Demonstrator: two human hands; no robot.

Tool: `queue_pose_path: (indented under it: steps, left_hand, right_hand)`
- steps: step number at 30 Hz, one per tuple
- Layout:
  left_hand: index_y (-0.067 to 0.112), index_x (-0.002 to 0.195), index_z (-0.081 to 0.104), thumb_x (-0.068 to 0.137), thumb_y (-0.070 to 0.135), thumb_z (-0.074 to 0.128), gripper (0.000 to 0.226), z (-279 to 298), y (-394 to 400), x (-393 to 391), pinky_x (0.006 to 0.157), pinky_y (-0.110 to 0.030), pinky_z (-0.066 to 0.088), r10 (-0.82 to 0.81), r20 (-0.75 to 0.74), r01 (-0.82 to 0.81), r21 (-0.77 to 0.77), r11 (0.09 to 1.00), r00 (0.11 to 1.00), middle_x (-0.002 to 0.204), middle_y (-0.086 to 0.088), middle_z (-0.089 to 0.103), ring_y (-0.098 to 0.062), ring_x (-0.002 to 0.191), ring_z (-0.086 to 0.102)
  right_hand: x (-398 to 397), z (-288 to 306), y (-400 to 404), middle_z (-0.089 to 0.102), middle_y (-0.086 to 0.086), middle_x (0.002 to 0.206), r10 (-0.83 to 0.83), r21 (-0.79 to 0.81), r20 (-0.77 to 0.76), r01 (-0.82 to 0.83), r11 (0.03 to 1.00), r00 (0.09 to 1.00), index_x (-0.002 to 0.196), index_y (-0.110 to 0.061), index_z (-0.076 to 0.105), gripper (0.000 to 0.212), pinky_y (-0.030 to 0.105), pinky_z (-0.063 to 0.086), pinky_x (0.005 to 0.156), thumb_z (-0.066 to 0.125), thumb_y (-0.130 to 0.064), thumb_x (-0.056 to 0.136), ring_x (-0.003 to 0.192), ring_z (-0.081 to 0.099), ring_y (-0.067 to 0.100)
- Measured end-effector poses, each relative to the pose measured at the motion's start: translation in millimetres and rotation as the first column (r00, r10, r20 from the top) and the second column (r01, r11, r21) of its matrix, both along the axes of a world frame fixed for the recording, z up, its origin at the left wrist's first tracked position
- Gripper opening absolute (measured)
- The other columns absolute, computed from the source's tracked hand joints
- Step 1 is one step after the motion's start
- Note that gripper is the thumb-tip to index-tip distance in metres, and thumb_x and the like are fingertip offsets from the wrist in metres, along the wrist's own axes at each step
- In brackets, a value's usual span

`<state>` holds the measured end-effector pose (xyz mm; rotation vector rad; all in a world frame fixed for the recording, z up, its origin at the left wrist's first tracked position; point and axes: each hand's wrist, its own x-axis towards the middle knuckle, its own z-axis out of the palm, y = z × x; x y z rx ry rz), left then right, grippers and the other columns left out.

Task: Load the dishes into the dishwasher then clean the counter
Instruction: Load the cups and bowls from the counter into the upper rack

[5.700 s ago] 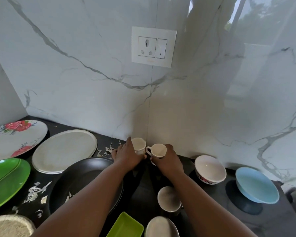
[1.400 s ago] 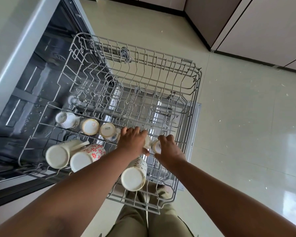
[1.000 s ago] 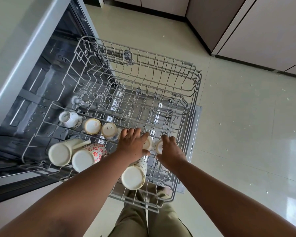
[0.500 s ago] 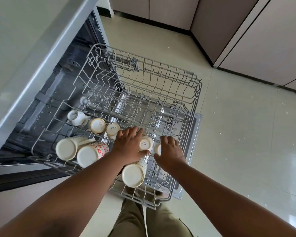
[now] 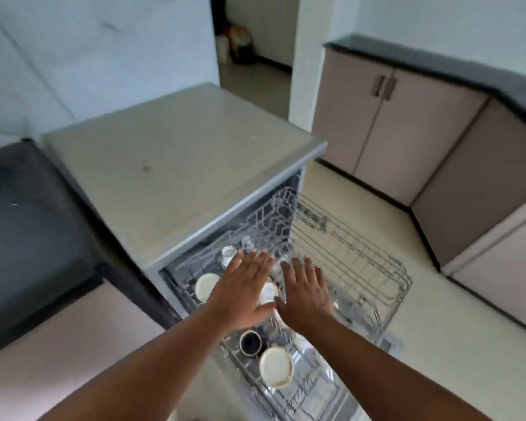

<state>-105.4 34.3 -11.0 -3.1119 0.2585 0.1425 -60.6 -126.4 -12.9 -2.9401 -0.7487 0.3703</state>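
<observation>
The dishwasher (image 5: 176,153) stands open with its grey wire rack (image 5: 362,262) pulled out over the floor. Several upturned white cups (image 5: 205,285) lie along the rack's left side, with a cream mug (image 5: 276,366) and a dark cup (image 5: 250,343) lower down in a second rack. My left hand (image 5: 243,291) and my right hand (image 5: 308,291) hover flat above the rack, fingers straight and spread, holding nothing. They hide the cups beneath them. The frame is blurred by motion.
A dark counter (image 5: 28,226) runs to the left of the dishwasher. Beige cabinets (image 5: 386,129) with a dark top line the right wall. A doorway (image 5: 252,38) opens behind. Pale tiled floor (image 5: 456,338) lies right of the rack.
Both hands have let go of the small cups in the rack and lifted, fingers now straight. My head has risen, so the view takes in the dishwasher top and the room.
</observation>
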Motion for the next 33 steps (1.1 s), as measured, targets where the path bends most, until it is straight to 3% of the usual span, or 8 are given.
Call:
queue_pose_path:
  steps: [3, 8, 12, 13, 16, 20, 27, 33]
  left_hand:
    - [0.008, 0.145, 0.038, 0.079, 0.069, 0.039, 0.09, 34, 30, -19, 0.113, -0.047, 0.014, 0.128, 0.099, -0.127, -0.016, 0.992, 0.987, 0.149, -0.013, 0.042, -0.032, 0.138, 0.038]
    - [0.005, 0.142, 0.044, 0.081, 0.069, 0.033, 0.089, 73, 101, -66, 0.11, -0.051, 0.015, 0.306, 0.202, -0.316, 0.015, 0.949, 0.93, 0.148, -0.016, 0.042, -0.035, 0.137, 0.039]
    - [0.01, 0.151, -0.01, 0.081, 0.071, 0.003, 0.093, 94, 163, -134, 0.114, -0.049, -0.014, 0.419, 0.245, -0.448, 0.079, 0.89, 0.875, 0.156, -0.01, -0.021, -0.031, 0.146, -0.016]
    - [0.01, 0.15, -0.012, 0.082, 0.07, 0.001, 0.091, 93, 179, -154, 0.114, -0.049, -0.015, 0.441, 0.269, -0.474, 0.07, 0.878, 0.857, 0.155, -0.011, -0.023, -0.03, 0.145, -0.02]
    - [0.004, 0.152, 0.018, 0.09, 0.065, 0.019, 0.086, 97, 225, -214, 0.115, -0.052, 0.002, 0.542, 0.268, -0.564, 0.008, 0.826, 0.797, 0.159, -0.019, 0.013, -0.033, 0.146, 0.001]
    - [0.012, 0.15, -0.018, 0.094, 0.064, 0.017, 0.085, 103, 280, -287, 0.115, -0.048, -0.02, 0.66, 0.248, -0.674, -0.033, 0.738, 0.709, 0.153, -0.008, -0.031, -0.028, 0.142, -0.031]
    - [0.015, 0.152, -0.016, 0.094, 0.065, 0.019, 0.085, 107, 339, -374, 0.116, -0.046, -0.019, 0.805, 0.235, -0.814, -0.083, 0.574, 0.544, 0.158, -0.009, -0.025, -0.024, 0.143, -0.029]
    - [0.017, 0.153, -0.015, 0.077, 0.074, -0.004, 0.096, 96, 378, -404, 0.117, -0.047, -0.016, 0.881, 0.21, -0.883, -0.116, 0.454, 0.425, 0.159, -0.009, -0.021, -0.024, 0.144, -0.026]
  right_hand:
    - [-6, 38, 33, -0.014, 0.009, 0.162, 0.1, -0.022, 0.089, -0.099, 0.995, 0.991, 0.155, -0.018, -0.007, 0.081, 0.049, -0.007, 0.12, 0.038, -0.052, 0.098, 0.147, -0.021, 0.03]
    - [-39, 78, 93, -0.02, 0.011, 0.16, 0.221, -0.048, 0.21, -0.216, 0.975, 0.952, 0.153, -0.016, -0.015, 0.085, 0.048, -0.015, 0.115, 0.032, -0.058, 0.097, 0.135, -0.034, 0.026]
    - [-90, 95, 156, -0.02, 0.009, 0.161, 0.267, -0.026, 0.235, -0.268, 0.963, 0.935, 0.154, -0.017, -0.015, 0.088, 0.049, -0.015, 0.116, 0.035, -0.06, 0.095, 0.143, -0.028, 0.029]
    - [-105, 98, 173, -0.019, 0.009, 0.161, 0.278, -0.017, 0.23, -0.282, 0.959, 0.933, 0.154, -0.018, -0.013, 0.089, 0.05, -0.013, 0.116, 0.038, -0.06, 0.094, 0.146, -0.024, 0.03]
    - [-152, 105, 229, -0.016, 0.01, 0.162, 0.347, 0.013, 0.222, -0.359, 0.933, 0.911, 0.155, -0.019, -0.01, 0.093, 0.049, -0.007, 0.118, 0.044, -0.06, 0.091, 0.148, -0.017, 0.031]
    - [-213, 114, 303, -0.014, 0.009, 0.163, 0.473, 0.087, 0.224, -0.501, 0.861, 0.852, 0.155, -0.02, -0.006, 0.092, 0.048, -0.004, 0.119, 0.043, -0.06, 0.09, 0.148, -0.017, 0.03]
    - [-286, 126, 395, -0.018, 0.007, 0.162, 0.695, 0.045, 0.22, -0.719, 0.694, 0.685, 0.155, -0.02, -0.007, 0.088, 0.047, -0.007, 0.12, 0.048, -0.052, 0.094, 0.147, -0.022, 0.027]
    - [-296, 121, 444, -0.016, 0.006, 0.162, 0.763, 0.017, 0.191, -0.779, 0.626, 0.618, 0.155, -0.022, -0.006, 0.087, 0.047, -0.007, 0.12, 0.048, -0.052, 0.094, 0.147, -0.022, 0.027]
